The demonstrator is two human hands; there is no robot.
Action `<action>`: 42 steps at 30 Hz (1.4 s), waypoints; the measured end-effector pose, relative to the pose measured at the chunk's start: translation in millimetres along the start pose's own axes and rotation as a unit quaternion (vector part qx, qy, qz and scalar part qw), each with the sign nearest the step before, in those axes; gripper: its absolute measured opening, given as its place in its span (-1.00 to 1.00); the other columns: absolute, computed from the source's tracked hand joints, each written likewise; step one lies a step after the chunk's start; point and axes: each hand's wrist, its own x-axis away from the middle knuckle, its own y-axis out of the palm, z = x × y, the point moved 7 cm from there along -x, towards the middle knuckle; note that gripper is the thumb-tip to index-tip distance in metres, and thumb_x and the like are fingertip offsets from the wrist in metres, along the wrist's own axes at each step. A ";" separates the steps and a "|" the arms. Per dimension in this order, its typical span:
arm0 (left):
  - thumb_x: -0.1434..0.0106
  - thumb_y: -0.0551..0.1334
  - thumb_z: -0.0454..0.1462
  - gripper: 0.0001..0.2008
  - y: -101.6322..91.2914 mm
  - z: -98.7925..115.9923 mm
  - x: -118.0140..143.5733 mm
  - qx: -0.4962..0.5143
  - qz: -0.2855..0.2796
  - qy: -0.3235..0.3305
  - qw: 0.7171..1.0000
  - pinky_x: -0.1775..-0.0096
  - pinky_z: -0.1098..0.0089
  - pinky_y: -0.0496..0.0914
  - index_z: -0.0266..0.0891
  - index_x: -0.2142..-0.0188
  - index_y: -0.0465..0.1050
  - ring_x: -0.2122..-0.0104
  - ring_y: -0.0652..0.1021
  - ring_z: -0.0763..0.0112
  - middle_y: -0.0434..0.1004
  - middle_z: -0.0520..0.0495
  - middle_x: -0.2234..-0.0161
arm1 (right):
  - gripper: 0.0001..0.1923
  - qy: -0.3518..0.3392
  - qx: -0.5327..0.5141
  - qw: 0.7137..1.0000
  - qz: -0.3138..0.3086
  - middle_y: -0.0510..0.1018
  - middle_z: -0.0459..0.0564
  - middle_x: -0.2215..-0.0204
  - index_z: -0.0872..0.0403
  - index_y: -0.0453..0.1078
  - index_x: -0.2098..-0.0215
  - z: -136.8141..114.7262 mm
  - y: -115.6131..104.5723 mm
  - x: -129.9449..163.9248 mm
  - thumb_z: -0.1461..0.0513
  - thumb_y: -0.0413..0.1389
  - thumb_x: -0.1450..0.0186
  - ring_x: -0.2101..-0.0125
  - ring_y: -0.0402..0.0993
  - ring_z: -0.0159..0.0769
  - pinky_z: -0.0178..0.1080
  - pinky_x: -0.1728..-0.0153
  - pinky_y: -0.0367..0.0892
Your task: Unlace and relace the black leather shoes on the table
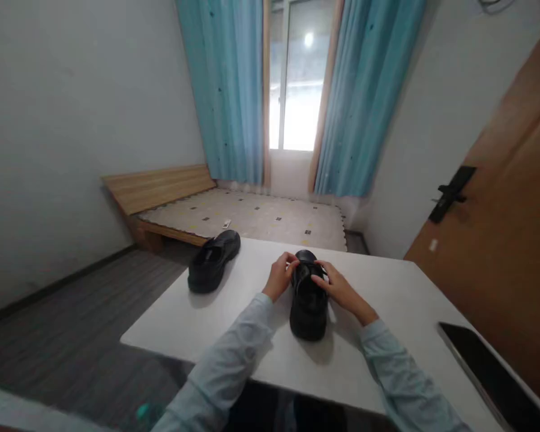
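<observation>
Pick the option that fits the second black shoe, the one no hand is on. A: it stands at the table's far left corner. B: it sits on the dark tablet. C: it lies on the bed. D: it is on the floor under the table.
A: the second shoe stands at the far left corner of the white table, apart from the shoe that the left hand and right hand hold.
</observation>
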 end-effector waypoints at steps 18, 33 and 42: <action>-0.05 0.30 -0.30 -0.80 4.6 6.2 -2.6 0.165 -0.094 0.004 0.982 0.18 0.38 0.34 -0.26 0.36 0.29 0.31 0.46 0.46 0.42 0.01 0.36 | -0.47 -0.010 -0.019 1.000 0.012 0.40 0.16 -0.02 0.09 0.24 -0.06 4.9 -0.2 -0.3 -0.03 0.02 -0.22 -0.05 0.31 -0.08 0.00 -0.09 0.18; -0.14 0.20 -0.38 -0.95 -7.3 19.4 -2.5 0.033 -0.034 0.063 0.997 0.44 0.52 0.25 -0.26 0.41 0.31 0.41 0.41 0.51 0.37 0.04 0.43 | -0.45 -0.003 -0.026 1.000 0.010 0.40 0.16 -0.02 0.09 0.24 -0.05 2.5 -0.5 -0.5 -0.05 0.02 -0.22 -0.04 0.32 -0.08 0.01 -0.09 0.18; -0.12 0.24 -0.44 -0.80 -12.5 10.3 -5.1 -0.123 -0.038 0.132 0.983 0.31 0.44 0.40 -0.20 0.25 0.48 0.41 0.42 0.54 0.34 -0.03 0.25 | -0.45 0.003 -0.025 1.000 -0.001 0.38 0.17 -0.04 0.09 0.21 -0.07 3.5 0.5 -0.4 -0.04 0.01 -0.23 -0.05 0.31 -0.09 -0.01 -0.09 0.18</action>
